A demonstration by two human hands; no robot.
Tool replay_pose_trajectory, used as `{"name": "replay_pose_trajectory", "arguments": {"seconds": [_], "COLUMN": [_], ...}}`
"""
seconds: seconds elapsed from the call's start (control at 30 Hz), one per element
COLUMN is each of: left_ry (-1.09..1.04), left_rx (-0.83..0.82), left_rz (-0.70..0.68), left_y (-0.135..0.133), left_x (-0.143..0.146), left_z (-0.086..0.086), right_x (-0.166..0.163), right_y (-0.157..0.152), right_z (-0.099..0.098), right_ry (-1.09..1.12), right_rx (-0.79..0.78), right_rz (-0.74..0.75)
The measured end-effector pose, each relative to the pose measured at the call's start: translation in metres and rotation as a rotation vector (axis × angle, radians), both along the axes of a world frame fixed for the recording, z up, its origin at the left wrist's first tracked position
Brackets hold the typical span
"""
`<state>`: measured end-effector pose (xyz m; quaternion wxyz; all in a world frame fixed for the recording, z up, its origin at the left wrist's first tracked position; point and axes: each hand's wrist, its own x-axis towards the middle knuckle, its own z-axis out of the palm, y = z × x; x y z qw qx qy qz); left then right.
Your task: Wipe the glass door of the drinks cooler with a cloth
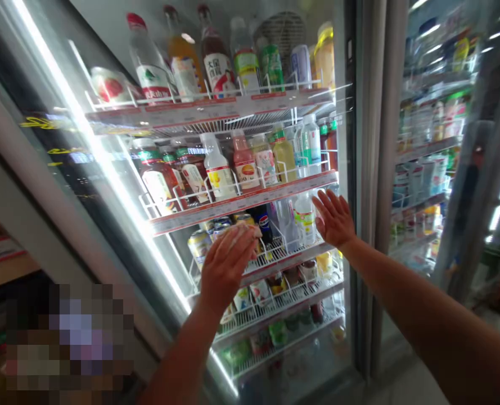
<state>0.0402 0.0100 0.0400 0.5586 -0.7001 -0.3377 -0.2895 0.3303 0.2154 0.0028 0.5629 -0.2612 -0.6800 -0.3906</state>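
Note:
A glass-fronted drinks fridge (pixel 351 315) fills the middle of the view. My left hand (pixel 224 270) is closed over a pale, crumpled cloth (pixel 252 229), in front of the third shelf. Part of the cloth is hidden under the fingers. Higher and to the right, my right hand (pixel 336 222) is open, its fingers spread toward the glass beside the door frame. Whether its palm touches the glass I cannot tell. Behind both hands stand bottles and cans, among them a dark Pepsi bottle (pixel 264 224).
White wire shelves carry several bottles, such as a red-capped water bottle (pixel 148 62) on top. A bright light strip (pixel 85 135) runs down the left side. Another stocked fridge (pixel 427 152) stands at right. A blurred-out patch covers the lower left.

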Motion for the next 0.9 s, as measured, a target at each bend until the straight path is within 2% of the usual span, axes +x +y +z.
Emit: {"name": "replay_pose_trajectory", "arguments": {"seconds": [0.13,0.3,0.47,0.63,0.7,0.83,0.9], "left_ry": [-0.124,0.056,-0.082,-0.032,-0.022,-0.125,-0.15], "left_rx": [0.093,-0.08,-0.009,-0.108,-0.104,0.005,0.012], "left_rz": [0.031,-0.013,0.028,0.02,0.039,0.109,0.126], "left_y": [-0.004,-0.011,-0.023,-0.035,-0.041,-0.05,-0.053], "left_x": [-0.004,-0.003,-0.024,-0.031,-0.037,-0.049,-0.047], "left_z": [-0.005,-0.029,-0.037,-0.066,-0.068,-0.064,-0.07], "right_x": [0.001,0.0,0.001,0.001,0.001,0.002,0.002], "right_y": [0.0,0.002,0.002,0.002,0.003,0.004,0.004], "right_z": [-0.001,-0.002,-0.002,-0.002,-0.002,-0.003,-0.003], "right_ry": [-0.006,0.002,-0.005,0.0,0.0,-0.003,0.002], "right_rx": [-0.025,-0.028,-0.061,-0.059,-0.042,-0.075,-0.073], "right_rz": [0.003,0.001,-0.001,-0.012,-0.011,-0.014,-0.008]}}
